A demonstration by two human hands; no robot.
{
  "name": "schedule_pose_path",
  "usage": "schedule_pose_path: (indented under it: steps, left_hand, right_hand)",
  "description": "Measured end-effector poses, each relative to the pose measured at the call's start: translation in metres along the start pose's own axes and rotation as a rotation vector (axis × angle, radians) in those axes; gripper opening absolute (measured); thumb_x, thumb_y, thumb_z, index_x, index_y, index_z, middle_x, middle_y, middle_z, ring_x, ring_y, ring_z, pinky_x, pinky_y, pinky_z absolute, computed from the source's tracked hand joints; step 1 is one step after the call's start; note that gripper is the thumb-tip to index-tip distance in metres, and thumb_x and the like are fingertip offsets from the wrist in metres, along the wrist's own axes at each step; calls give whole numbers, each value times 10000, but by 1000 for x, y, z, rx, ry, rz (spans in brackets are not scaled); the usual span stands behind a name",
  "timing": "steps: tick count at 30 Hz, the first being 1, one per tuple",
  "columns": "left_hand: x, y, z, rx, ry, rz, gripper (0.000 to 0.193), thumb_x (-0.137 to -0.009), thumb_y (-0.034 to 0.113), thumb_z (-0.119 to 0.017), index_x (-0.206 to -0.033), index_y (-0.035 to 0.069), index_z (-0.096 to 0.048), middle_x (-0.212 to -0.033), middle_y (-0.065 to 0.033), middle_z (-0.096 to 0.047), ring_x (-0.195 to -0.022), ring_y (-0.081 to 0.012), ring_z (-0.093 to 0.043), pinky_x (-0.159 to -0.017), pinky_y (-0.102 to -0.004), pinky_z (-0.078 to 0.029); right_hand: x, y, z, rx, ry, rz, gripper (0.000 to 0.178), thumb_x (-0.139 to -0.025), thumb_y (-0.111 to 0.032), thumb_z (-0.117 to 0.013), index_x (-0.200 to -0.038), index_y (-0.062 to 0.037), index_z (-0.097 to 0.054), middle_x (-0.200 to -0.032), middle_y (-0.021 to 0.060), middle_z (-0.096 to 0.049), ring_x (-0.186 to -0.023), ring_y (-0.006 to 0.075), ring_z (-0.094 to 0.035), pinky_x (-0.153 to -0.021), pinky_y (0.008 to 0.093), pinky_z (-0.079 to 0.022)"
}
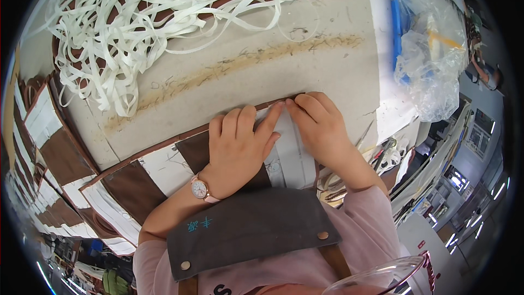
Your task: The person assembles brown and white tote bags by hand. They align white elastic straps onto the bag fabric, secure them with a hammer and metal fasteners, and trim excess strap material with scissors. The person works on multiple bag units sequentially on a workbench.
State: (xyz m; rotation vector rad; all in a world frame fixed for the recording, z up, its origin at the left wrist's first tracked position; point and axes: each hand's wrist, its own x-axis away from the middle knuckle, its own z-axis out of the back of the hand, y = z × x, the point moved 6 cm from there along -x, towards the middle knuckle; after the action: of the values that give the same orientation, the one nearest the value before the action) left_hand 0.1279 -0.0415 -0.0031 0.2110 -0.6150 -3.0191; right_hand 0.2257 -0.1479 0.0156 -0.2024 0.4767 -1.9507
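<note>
A long panel of brown and white strips (134, 183) with a brown edge binding lies slantwise across the near side of the worktable. My left hand (234, 139) rests on it palm down, fingers stretched toward the bound far edge and thumb apart. Close beside its index fingertip, my right hand (321, 131) has curled fingers at the right end of that edge, apparently pinching the binding between thumb and forefinger. The undersides of the right fingers are hidden. Across the near part of the panel lies the dark grey flap (251, 232) worn at my front.
Tangled white flat tape (117, 33) is heaped at the far left. A crumpled clear plastic bag (436, 60) sits at the far right, beside a blue object (396, 33). Similar brown and white panels (60, 155) are stacked left. Another person (488, 76) is at the far right.
</note>
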Motion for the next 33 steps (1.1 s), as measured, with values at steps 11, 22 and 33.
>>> schedule_pose_path:
  steps: [11,22,33]
  left_hand:
    - [0,1,0,6,-9,3,570,-838,336,-716,-1384,225,-598,-1096,-81,-466,-1022,-268,-456,-885,-432,-374]
    - [0,-5,2,98,35,-21,579,-814,308,-762,-1345,141,-602,-1079,-73,-473,-996,-264,-478,-854,-422,-373]
    - [-1,-6,0,41,1,-3,585,-801,370,-754,-1338,183,-619,-1087,-56,-482,-985,-246,-483,-840,-416,-387]
  right_hand:
    - [6,-1,0,-4,101,-69,378,-735,-11,-617,-1102,71,-654,-1060,147,-606,-973,305,-608,-830,384,-527]
    - [12,0,5,-39,144,-143,320,-728,53,-628,-1044,75,-668,-1066,150,-614,-967,320,-615,-814,390,-536]
    - [26,-7,3,-54,178,-165,364,-699,48,-642,-1062,71,-661,-1104,150,-614,-1002,329,-608,-849,410,-526]
